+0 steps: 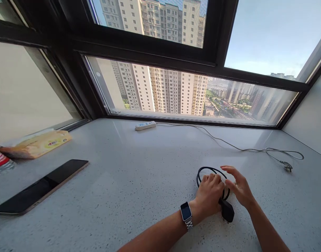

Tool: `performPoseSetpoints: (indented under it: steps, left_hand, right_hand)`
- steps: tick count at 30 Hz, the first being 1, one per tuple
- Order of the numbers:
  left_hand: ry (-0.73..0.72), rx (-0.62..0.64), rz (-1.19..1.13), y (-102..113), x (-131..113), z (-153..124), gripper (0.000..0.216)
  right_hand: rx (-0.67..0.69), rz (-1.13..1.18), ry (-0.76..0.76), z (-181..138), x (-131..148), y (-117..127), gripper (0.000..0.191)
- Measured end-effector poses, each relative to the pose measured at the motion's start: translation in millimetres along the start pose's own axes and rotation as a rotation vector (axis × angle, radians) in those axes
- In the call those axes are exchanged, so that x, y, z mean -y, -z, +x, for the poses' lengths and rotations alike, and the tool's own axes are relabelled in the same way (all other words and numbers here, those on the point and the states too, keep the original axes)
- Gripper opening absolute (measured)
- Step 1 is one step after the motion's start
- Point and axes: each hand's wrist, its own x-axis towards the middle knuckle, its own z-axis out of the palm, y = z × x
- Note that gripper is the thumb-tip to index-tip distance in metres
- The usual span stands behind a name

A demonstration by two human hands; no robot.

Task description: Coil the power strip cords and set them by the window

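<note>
A black power cord (210, 168) lies coiled in loops on the speckled counter, its black plug (228, 211) at the near end. My left hand (209, 194), with a watch on the wrist, is closed over the coil; its fingers curl down and partly hide where they grip. To the right of the loops is my right hand (238, 187), thumb and fingers apart. Its fingertips are close to the coil's right side, and I cannot tell whether they touch it.
A white power strip (145, 125) lies by the window, its cable running right to a plug (287, 166). On the left are a tablet (42, 187), a yellow tissue pack (37, 143) and a bottle with a red label (0, 159). Dark window frames border the counter (129, 182).
</note>
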Motion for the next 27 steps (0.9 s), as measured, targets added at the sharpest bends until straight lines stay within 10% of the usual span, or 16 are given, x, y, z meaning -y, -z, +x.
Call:
performPoseSetpoints:
  steps: [12, 21, 27]
  left_hand:
    - [-0.337, 0.114, -0.185, 39, 37, -7, 0.073]
    - [-0.222, -0.069, -0.343, 15, 56, -38, 0.067]
    - [0.007, -0.143, -0.511, 13, 62, -41, 0.066]
  right_hand:
    - [0.171, -0.484, 0.191, -8, -8, -20, 0.063]
    - [0.211, -0.559, 0.053, -6, -3, -25, 0.039]
    - [-0.092, -0.639, -0.124, -3, -28, -28, 0.05]
